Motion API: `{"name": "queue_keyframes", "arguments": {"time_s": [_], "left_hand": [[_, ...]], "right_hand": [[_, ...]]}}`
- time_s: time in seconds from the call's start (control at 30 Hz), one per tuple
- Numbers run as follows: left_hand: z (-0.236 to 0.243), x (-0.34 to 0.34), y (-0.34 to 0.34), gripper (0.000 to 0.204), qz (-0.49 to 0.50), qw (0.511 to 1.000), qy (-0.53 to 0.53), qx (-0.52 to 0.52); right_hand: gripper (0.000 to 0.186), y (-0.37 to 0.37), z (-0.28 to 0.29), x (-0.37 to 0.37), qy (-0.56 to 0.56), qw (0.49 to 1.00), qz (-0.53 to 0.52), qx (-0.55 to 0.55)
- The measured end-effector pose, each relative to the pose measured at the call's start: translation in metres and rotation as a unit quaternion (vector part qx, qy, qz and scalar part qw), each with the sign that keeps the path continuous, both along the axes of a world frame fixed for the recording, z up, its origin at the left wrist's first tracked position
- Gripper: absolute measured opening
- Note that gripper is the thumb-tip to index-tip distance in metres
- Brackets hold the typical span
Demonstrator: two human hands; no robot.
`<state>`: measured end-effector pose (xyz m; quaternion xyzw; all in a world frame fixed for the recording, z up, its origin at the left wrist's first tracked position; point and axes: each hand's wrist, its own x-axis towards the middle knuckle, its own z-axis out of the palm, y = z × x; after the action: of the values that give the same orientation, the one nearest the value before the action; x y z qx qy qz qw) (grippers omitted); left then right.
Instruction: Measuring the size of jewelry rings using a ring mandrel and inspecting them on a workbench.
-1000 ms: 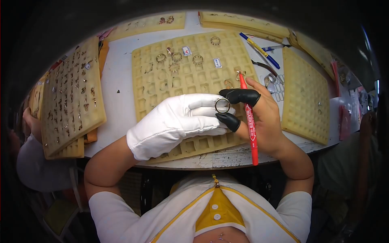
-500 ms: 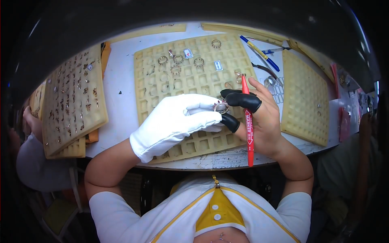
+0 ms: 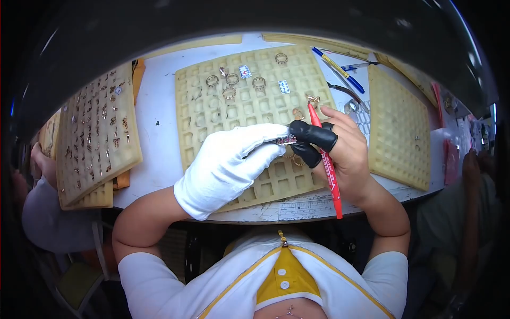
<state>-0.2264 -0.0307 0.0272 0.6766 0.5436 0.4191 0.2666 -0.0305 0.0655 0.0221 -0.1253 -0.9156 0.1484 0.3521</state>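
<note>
My left hand [image 3: 226, 162], in a white glove, pinches a stone-set ring [image 3: 287, 140] between thumb and fingers. Black finger covers wrap the thumb and forefinger of my right hand [image 3: 342, 151], whose tips meet at the ring's right side. Across that same hand lies a red marker [image 3: 330, 175], its tip pointing away from me. Both hands are over a pale yellow tray of square pockets [image 3: 265, 117]. Several rings rest on it, among them one at the far middle [image 3: 258, 82] and one by the marker tip [image 3: 312, 100]. My fingers partly hide the pinched ring.
On the left, a tilted tray [image 3: 79, 159] carries many small jewellery pieces. Another pocketed tray [image 3: 398, 133] stands at the right. Between the trays lie a blue pen [image 3: 353, 82], dark-handled pliers [image 3: 340, 89] and a metal ring-like piece [image 3: 351, 106]. Other people sit on both sides.
The ring has been turned from showing its open circle to showing its stone-set edge. My right fingertips have closed in on it, and the marker has tilted, its top leaning left.
</note>
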Motion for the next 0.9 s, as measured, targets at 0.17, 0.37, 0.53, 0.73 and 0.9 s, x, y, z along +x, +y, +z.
{"name": "queue_keyframes", "arguments": {"time_s": [0.17,0.37,0.53,0.73,0.9], "left_hand": [[-0.002,-0.002,-0.001,0.034,-0.023,0.980,-0.157,-0.123],[0.005,-0.002,-0.001,0.036,-0.018,0.937,-0.309,-0.165],[0.008,-0.002,-0.002,0.034,-0.011,0.929,-0.326,-0.174],[0.009,-0.003,-0.003,0.033,-0.004,0.928,-0.331,-0.172],[0.009,-0.004,-0.004,0.031,-0.005,0.946,-0.290,-0.145]], "right_hand": [[0.040,0.003,-0.005,0.000,0.036,0.999,0.009,-0.008],[0.029,0.000,0.000,0.002,0.026,0.999,0.006,-0.045],[0.030,0.001,0.000,0.004,0.022,0.998,0.023,-0.052],[0.029,0.001,0.000,0.004,0.023,0.998,0.022,-0.052],[0.028,0.001,0.000,0.004,0.025,0.998,0.023,-0.050]]}}
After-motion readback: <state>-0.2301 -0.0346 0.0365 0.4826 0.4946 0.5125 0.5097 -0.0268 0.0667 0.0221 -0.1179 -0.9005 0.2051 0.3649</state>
